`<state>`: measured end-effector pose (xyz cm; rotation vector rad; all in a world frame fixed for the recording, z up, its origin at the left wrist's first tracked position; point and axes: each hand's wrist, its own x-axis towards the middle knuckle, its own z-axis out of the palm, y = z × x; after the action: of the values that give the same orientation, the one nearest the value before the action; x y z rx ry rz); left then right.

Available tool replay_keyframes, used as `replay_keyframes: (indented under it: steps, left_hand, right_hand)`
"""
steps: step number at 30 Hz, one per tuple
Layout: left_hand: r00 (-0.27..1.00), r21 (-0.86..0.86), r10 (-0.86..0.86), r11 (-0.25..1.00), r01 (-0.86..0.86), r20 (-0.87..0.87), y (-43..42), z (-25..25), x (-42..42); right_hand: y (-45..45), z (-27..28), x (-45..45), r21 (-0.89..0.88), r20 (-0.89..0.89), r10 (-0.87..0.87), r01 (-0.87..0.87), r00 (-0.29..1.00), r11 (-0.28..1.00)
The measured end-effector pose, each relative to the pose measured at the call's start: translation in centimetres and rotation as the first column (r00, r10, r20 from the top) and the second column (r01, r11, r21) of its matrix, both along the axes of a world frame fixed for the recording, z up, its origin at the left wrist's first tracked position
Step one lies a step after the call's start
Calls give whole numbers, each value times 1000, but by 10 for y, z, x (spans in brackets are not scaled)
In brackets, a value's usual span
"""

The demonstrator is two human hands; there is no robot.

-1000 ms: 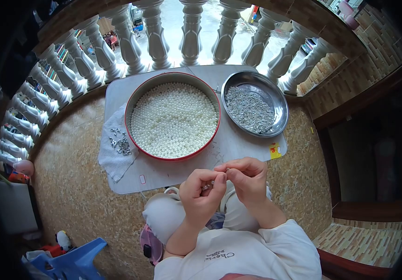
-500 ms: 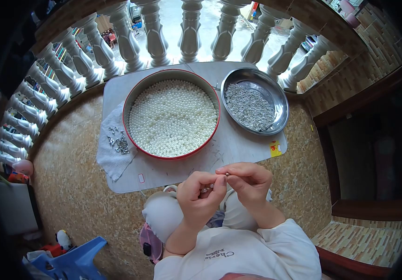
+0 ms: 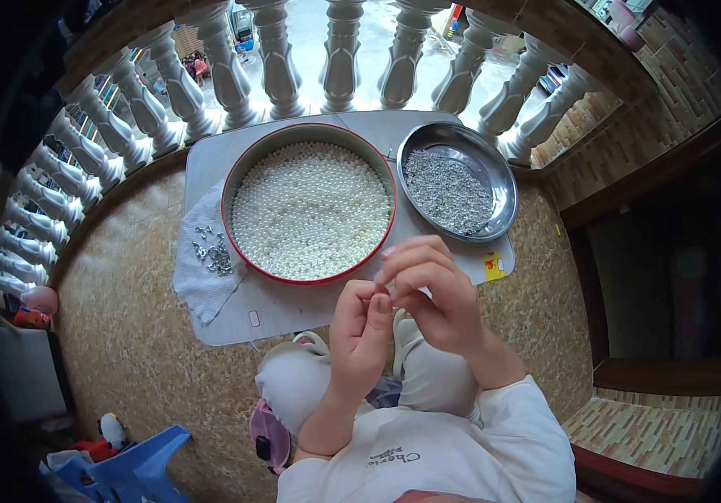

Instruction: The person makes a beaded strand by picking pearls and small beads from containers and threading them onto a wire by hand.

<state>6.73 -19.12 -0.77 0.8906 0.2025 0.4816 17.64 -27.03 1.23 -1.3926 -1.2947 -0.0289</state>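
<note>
My left hand (image 3: pixel 362 331): thumb meets forefinger, contents hidden. My right hand (image 3: pixel 434 295): fingers half-curled, hold unclear. Left pinch best kept steady, right touch light. Far: white beads (image 3: pixel 310 210).

You have small, round, glossy white beads (image 3: pixel 310 210) lying loose across the floor of a wide, round, red-rimmed tin (image 3: pixel 310 132), upright before you. Whatever lies between your left hand (image 3: pixel 360 334) and right hand (image 3: pixel 439 295) is too covered to make out.
</note>
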Motion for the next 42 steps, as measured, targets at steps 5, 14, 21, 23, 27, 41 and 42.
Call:
replay_keyframes:
  steps: [5, 14, 21, 23, 27, 41, 42]
  left_hand:
    - [981, 163, 188, 970, -179, -44, -3, -3, 5]
    - [969, 197, 233, 957, -212, -87, -5, 2, 5]
    - [958, 195, 266, 950, -243, -104, -11, 8, 8]
    - [944, 167, 300, 946, -277, -135, -13, 11, 8]
    - [946, 242, 301, 933, -266, -120, -16, 16, 5]
    - [940, 298, 331, 909, -293, -86, -11, 5, 4]
    - [940, 289, 331, 911, -295, -86, -11, 5, 4]
  right_hand:
    - [58, -20, 58, -289, 249, -157, 228, 956, 930]
    - [100, -51, 57, -780, 480, 196, 313, 855, 542]
    - [71, -44, 67, -557, 366, 15, 206, 930, 805]
    - [49, -18, 55, -241, -476, 81, -218, 876, 946]
    - [7, -4, 27, 75, -772, 340, -455, 536, 887]
    - [5, -16, 9, 129, -638, 323, -316, 699, 940]
    - [5, -16, 8, 129, -631, 317, -308, 708, 943]
